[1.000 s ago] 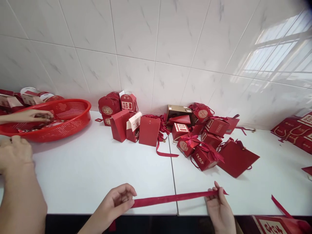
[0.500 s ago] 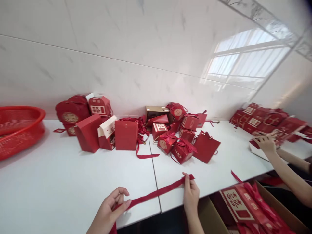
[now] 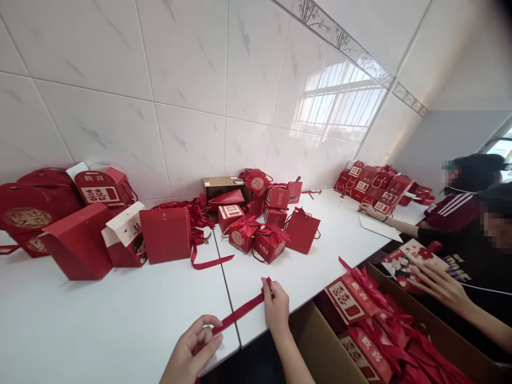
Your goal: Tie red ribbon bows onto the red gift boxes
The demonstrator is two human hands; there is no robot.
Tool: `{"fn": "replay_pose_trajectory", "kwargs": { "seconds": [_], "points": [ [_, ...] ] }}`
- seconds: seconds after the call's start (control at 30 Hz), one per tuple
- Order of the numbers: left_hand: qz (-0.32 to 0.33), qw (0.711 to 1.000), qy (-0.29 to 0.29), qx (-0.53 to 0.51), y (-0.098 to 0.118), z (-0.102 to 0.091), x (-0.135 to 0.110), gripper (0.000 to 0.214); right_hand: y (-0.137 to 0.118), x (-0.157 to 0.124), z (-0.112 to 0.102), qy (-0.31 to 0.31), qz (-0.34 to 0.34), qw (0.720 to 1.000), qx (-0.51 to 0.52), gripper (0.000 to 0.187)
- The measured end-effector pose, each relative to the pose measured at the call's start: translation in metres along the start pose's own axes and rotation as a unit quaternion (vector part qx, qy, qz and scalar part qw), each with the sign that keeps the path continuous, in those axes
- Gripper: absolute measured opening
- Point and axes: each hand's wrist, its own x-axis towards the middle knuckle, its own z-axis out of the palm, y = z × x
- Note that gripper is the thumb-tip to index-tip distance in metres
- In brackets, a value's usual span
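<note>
A dark red ribbon [image 3: 245,311] is stretched between my two hands over the front edge of the white table. My left hand [image 3: 194,349] pinches it between thumb and fingers, lower and to the left. The ribbon's far end is in the closed fingers of my right hand [image 3: 276,306], its tip poking out above. Beyond my hands stand a plain red box [image 3: 165,234], a white-and-red box [image 3: 127,234] and a larger red box [image 3: 82,242]. Small red boxes with bows [image 3: 271,242] cluster further right, near a loose ribbon [image 3: 212,264].
A cardboard carton [image 3: 320,341] full of ribboned red boxes [image 3: 352,298] stands at the table's front right. Two co-workers sit beyond it; one co-worker's hand [image 3: 436,282] touches a printed box [image 3: 412,261]. Stacked red boxes [image 3: 368,184] line the far right of the table [image 3: 340,229].
The view has swung right, bringing the co-workers into sight and losing the red basket. My hands are somewhat closer together, the ribbon between them shorter. A co-worker's hand now has a printed box by the carton.
</note>
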Motion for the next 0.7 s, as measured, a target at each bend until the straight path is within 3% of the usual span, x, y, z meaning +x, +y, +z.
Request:
{"fn": "replay_pose_trajectory", "kwargs": {
  "seconds": [0.13, 0.3, 0.5, 0.57, 0.7],
  "points": [
    [0.024, 0.997, 0.078, -0.010, 0.005, -0.025, 0.005, 0.043, 0.006, 0.004, -0.003, 0.019, 0.036, 0.998, 0.050, 0.040],
    [0.039, 0.983, 0.169, 0.058, 0.012, -0.076, 0.002, 0.042, 0.023, 0.012, -0.023, 0.080, 0.103, 0.981, 0.145, 0.045],
    [0.007, 0.970, 0.083, 0.227, 0.006, -0.129, -0.002, 0.033, 0.039, 0.031, -0.043, 0.133, 0.161, 0.952, 0.224, 0.048],
    [0.024, 0.946, 0.106, 0.305, 0.004, -0.141, 0.003, 0.028, 0.040, 0.034, -0.044, 0.147, 0.169, 0.945, 0.239, 0.047],
    [0.105, 0.872, 0.248, 0.409, 0.021, -0.159, 0.032, 0.030, 0.044, 0.034, -0.044, 0.172, 0.175, 0.936, 0.252, 0.042]
  ]
}}
